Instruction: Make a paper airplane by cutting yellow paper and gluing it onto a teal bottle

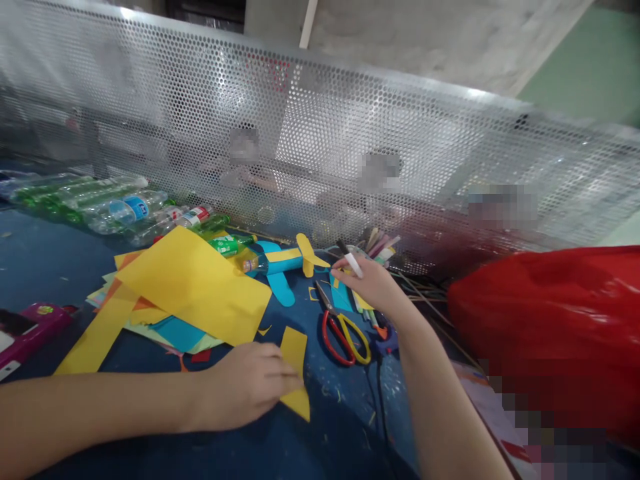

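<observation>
My left hand (pixel 253 383) is closed at the edge of a yellow paper strip (pixel 294 350), its fingertips over the strip on the blue table. My right hand (pixel 373 283) is raised over the table's far side with a white marker (pixel 355 265) with a dark end between its fingers. Close to it stands an airplane model (pixel 284 265) made from a plastic bottle wrapped in blue and yellow paper, with blue wings and a yellow propeller shape. Scissors (pixel 345 330) with one red and one yellow handle lie between my hands.
Yellow paper sheets (pixel 193 283) pile up at left, beside a purple glue gun (pixel 37 330). Plastic bottles (pixel 133 210) line the far left. A perforated metal panel (pixel 300 133) bounds the back, with people behind it. A red bag (pixel 560 320) bulges at right, near a cable (pixel 383 407).
</observation>
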Demonstrator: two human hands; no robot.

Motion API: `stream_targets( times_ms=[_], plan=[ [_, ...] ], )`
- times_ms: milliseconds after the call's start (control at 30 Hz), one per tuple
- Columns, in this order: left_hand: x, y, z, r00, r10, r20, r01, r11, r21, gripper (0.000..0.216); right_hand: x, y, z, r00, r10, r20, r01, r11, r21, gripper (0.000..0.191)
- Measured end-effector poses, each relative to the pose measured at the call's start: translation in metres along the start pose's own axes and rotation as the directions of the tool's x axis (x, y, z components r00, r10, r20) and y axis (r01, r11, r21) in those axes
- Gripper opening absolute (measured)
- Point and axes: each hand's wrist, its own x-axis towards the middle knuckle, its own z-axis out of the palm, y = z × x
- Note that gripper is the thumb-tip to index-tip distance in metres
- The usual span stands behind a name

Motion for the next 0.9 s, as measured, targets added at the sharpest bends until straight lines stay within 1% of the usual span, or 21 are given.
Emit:
stream_targets(
  times_ms=[33,67,100,133,167,200,233,267,300,367,433,467,533,567,633,667,700,733,800,900],
  plan=[
    [0.005,-0.004,-0.006,0.994,-0.08,-0.069,0.076,0.996,-0.054,0.032,-0.003,-0.005,0.0,0.997,-0.022,0.069,0.014,0.994,0.111,0.035],
    [0.011,-0.009,-0.013,0.97,-0.202,-0.136,0.185,0.975,-0.124,0.03,-0.005,-0.009,0.0,0.988,-0.044,0.148,0.009,0.974,0.228,0.038],
    [0.018,-0.016,-0.02,0.919,-0.348,-0.184,0.312,0.929,-0.198,0.028,-0.008,-0.013,0.001,0.97,-0.072,0.231,-0.011,0.942,0.337,0.042],
    [0.025,-0.025,-0.027,0.849,-0.491,-0.196,0.43,0.856,-0.286,0.026,-0.01,-0.016,0.002,0.947,-0.102,0.304,-0.037,0.907,0.419,0.045],
    [0.032,-0.034,-0.034,0.78,-0.592,-0.205,0.495,0.782,-0.378,0.025,-0.011,-0.018,0.004,0.926,-0.129,0.355,-0.056,0.883,0.467,0.046],
    [0.038,-0.044,-0.039,0.727,-0.66,-0.19,0.531,0.715,-0.454,0.023,-0.011,-0.019,0.007,0.912,-0.149,0.382,-0.06,0.873,0.484,0.046],
    [0.044,-0.054,-0.043,0.68,-0.712,-0.173,0.556,0.655,-0.512,0.02,-0.011,-0.019,0.01,0.91,-0.151,0.386,-0.058,0.876,0.479,0.043],
    [0.048,-0.063,-0.045,0.637,-0.753,-0.165,0.56,0.6,-0.572,0.019,-0.01,-0.019,0.014,0.917,-0.138,0.375,-0.055,0.886,0.461,0.039],
    [0.052,-0.071,-0.046,0.608,-0.776,-0.168,0.526,0.552,-0.647,0.018,-0.008,-0.018,0.018,0.926,-0.12,0.357,-0.053,0.897,0.439,0.035],
    [0.055,-0.082,-0.046,0.599,-0.794,-0.103,0.441,0.435,-0.785,0.017,-0.004,-0.014,0.026,0.942,-0.091,0.323,-0.056,0.907,0.418,0.032],
    [0.056,-0.089,-0.044,0.611,-0.791,-0.032,0.397,0.341,-0.852,0.017,-0.001,-0.01,0.032,0.95,-0.081,0.301,-0.056,0.906,0.419,0.031],
    [0.055,-0.091,-0.044,0.619,-0.785,-0.005,0.395,0.316,-0.863,0.017,0.0,-0.008,0.034,0.954,-0.083,0.289,-0.049,0.905,0.422,0.03],
    [0.053,-0.094,-0.046,0.624,-0.781,-0.004,0.396,0.32,-0.861,0.018,0.002,-0.004,0.036,0.96,-0.085,0.268,-0.035,0.909,0.416,0.026],
    [0.052,-0.097,-0.047,0.613,-0.789,-0.029,0.395,0.338,-0.854,0.017,0.002,-0.003,0.037,0.961,-0.081,0.263,-0.034,0.913,0.407,0.025],
    [0.048,-0.104,-0.051,0.565,-0.82,-0.089,0.387,0.359,-0.849,0.014,0.003,0.0,0.04,0.964,-0.059,0.259,-0.048,0.92,0.388,0.025],
    [0.046,-0.108,-0.052,0.54,-0.836,-0.099,0.381,0.348,-0.857,0.013,0.003,0.0,0.042,0.965,-0.044,0.259,-0.061,0.923,0.38,0.026],
    [0.044,-0.112,-0.052,0.525,-0.846,-0.091,0.372,0.325,-0.87,0.012,0.003,0.0,0.044,0.965,-0.028,0.26,-0.075,0.922,0.38,0.028],
    [0.043,-0.115,-0.051,0.521,-0.85,-0.076,0.36,0.299,-0.884,0.013,0.003,-0.002,0.047,0.965,-0.018,0.262,-0.091,0.914,0.396,0.029],
    [0.042,-0.119,-0.049,0.537,-0.842,-0.048,0.335,0.265,-0.904,0.015,0.001,-0.006,0.052,0.962,-0.015,0.272,-0.115,0.883,0.454,0.034],
    [0.044,-0.116,-0.045,0.571,-0.82,-0.037,0.322,0.265,-0.909,0.018,-0.002,-0.016,0.059,0.954,-0.047,0.295,-0.121,0.843,0.524,0.035]
  ],
)
